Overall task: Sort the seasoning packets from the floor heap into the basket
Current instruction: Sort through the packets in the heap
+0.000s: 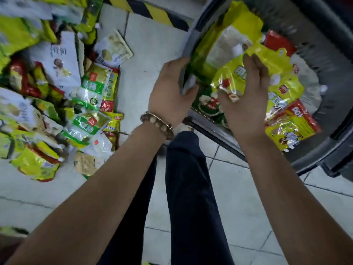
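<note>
Over the basket (309, 161), the right hand (246, 104) pinches a yellow packet (236, 74); the left hand (168, 92) curls its fingers at the rim (what they hold is unclear).

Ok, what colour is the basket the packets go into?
Dark grey basket; the head view, the only one, shows it best.

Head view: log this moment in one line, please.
left hand grips tall yellow-green packet | right hand pinches crinkled yellow packet | both over basket | floor heap unsorted
</note>
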The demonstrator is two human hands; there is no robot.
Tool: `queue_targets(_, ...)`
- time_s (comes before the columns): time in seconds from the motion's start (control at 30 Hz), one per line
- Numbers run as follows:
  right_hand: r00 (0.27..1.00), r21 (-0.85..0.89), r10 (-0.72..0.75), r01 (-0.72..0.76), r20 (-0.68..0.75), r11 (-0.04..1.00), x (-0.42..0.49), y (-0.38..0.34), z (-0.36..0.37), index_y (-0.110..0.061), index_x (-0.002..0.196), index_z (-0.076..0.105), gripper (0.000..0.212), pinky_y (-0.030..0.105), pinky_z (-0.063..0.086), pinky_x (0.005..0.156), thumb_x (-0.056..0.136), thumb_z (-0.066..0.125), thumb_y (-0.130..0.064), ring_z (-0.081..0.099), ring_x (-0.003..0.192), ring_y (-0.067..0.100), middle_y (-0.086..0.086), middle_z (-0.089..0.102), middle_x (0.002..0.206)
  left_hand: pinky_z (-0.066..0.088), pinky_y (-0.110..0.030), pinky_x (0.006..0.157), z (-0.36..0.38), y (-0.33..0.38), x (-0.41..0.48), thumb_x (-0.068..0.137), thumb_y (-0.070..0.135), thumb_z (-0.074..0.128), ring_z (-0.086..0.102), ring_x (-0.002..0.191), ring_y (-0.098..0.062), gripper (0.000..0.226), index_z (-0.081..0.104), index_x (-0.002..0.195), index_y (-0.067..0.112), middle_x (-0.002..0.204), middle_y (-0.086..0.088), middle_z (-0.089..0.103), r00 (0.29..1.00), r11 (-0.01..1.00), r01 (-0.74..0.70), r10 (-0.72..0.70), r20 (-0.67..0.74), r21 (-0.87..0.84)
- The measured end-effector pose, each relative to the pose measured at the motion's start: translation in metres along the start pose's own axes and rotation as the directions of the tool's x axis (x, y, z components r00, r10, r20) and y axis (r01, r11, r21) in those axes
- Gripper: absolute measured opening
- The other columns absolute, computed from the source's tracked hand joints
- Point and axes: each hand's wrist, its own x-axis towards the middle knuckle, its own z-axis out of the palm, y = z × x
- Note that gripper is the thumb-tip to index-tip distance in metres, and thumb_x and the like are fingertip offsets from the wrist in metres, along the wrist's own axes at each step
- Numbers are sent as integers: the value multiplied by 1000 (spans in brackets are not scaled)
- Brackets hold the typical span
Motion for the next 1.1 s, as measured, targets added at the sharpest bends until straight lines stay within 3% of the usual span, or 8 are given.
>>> queue_targets(0.13,972,32,-97,92,216,995,-6,-73,42,-2,140,38,67,14,28,93,82,68,-16,39,130,28,19,41,141,37,-16,88,-57,-51,-32,85,14,67,48,116,-13,56,45,136,15,138,-2,45,969,967,231,-239,-63,-110)
queue_targets(0.23,895,-36,-88,115,437,993,-13,-113,87,-10,144,33,69,20,30,95,84,66,-17,38,131,24,11,36,145,40,-22,92,-97,-98,-50,83,15,68,51,118,-19,57,45,135,15,137,-4,47,913,924,355,-375,-160,-140)
queue_targets(0.33,821,-124,-52,148,568,981,-22,-139,137,-17,145,32,65,25,33,92,88,63,-21,39,130,20,5,34,146,41,-24,95,-131,-148,-65,82,17,69,51,120,-17,59,46,135,15,136,-3,49,838,868,462,-495,-230,-184)
queue_targets(0.47,744,-143,-15,148,668,978,-34,-158,202,-18,141,38,59,20,31,87,88,62,-20,42,126,19,4,37,144,38,-21,90,-156,-211,-83,82,19,68,49,121,-18,57,46,135,17,135,-3,49,765,806,554,-592,-255,-207)
queue_targets(0.6,662,-181,5,197,750,964,-41,-157,276,-18,139,41,56,22,35,82,87,63,-21,46,122,19,5,42,140,36,-24,95,-156,-274,-92,83,22,68,45,125,-18,60,42,138,16,139,-4,46,694,732,641,-681,-232,-231)
queue_targets(0.9,406,-142,-30,386,914,911,-76,-133,438,-13,128,54,47,25,42,90,83,66,-19,54,118,20,5,58,128,36,-26,96,-104,-403,-103,82,23,67,46,125,-19,60,42,137,18,139,-4,46,486,537,747,-843,-230,-392)
queue_targets(1.0,286,-62,-162,639,944,766,-99,-135,483,-16,131,52,45,31,41,95,87,62,-19,49,121,24,7,52,133,35,-22,93,-92,-439,-107,83,20,65,47,123,-19,58,43,137,19,139,-5,46,436,494,744,-869,-234,-450)
queue_targets(1.1,184,-5,-251,815,950,580,-104,-143,530,-11,138,43,58,37,37,105,85,64,-23,39,131,30,15,39,142,38,-24,98,-84,-464,-118,83,18,64,48,122,-19,56,45,135,18,138,-3,47,409,470,710,-881,-237,-524)
